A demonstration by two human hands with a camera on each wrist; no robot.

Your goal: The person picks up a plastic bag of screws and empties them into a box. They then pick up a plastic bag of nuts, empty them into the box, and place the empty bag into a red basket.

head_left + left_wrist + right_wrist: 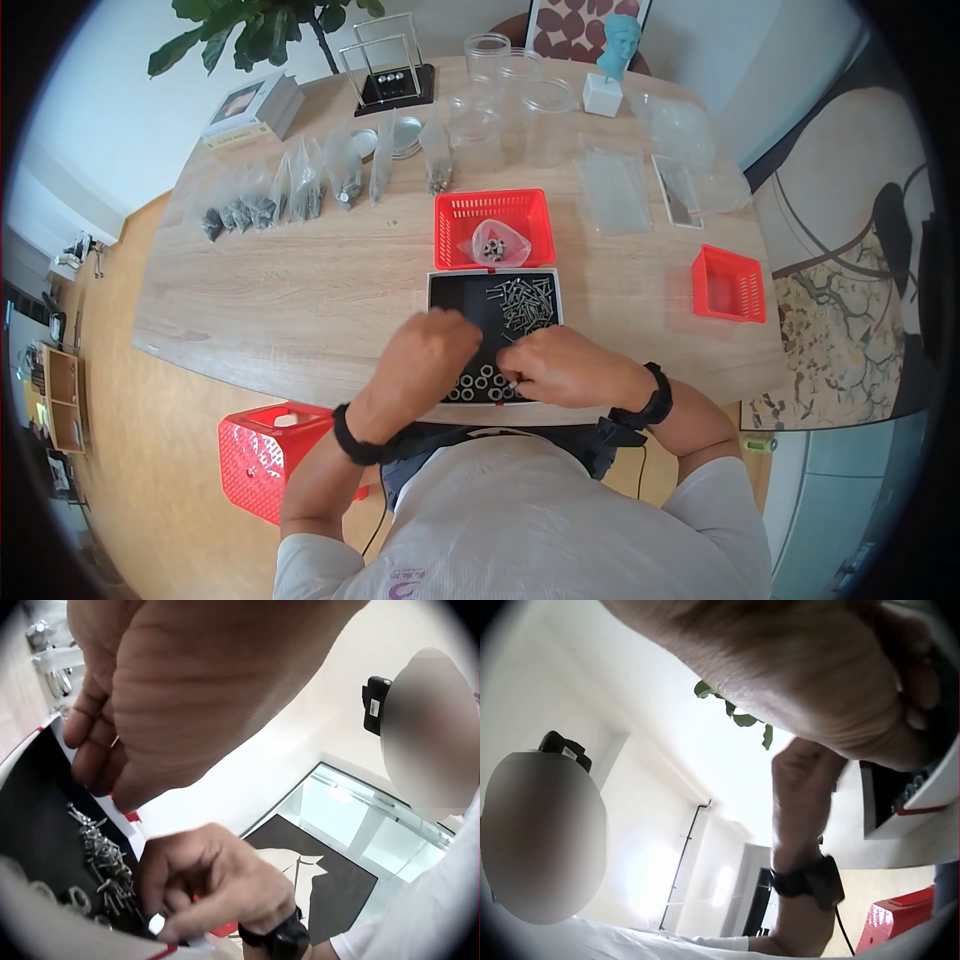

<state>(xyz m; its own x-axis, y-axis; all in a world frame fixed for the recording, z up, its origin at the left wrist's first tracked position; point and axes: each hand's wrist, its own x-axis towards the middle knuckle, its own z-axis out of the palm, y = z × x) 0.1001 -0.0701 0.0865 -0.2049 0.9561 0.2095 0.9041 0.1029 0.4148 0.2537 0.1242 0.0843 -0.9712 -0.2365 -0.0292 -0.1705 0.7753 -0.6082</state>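
Observation:
A black-lined tray (455, 292) holds a pile of metal screws (528, 304) at its right and several ring-shaped metal pieces (483, 382) along its front. Over the tray's left part is the left hand (424, 352), its fingers bent; whether anything is between them is hidden. The right hand (572, 368) reaches in over the right front corner. In the left wrist view, the thumb and forefinger of the right hand (217, 877) pinch a small shiny metal piece (156, 924), beside the screws (109, 862). The right wrist view hides the fingertips.
Behind the tray stands a red basket (446, 230) with a plastic bag (512, 244) inside. Small filled bags (262, 208), clear jars (475, 125) and flat bags (615, 190) lie or stand farther back. A small red basket (728, 284) is at the right, a red stool (255, 460) at lower left.

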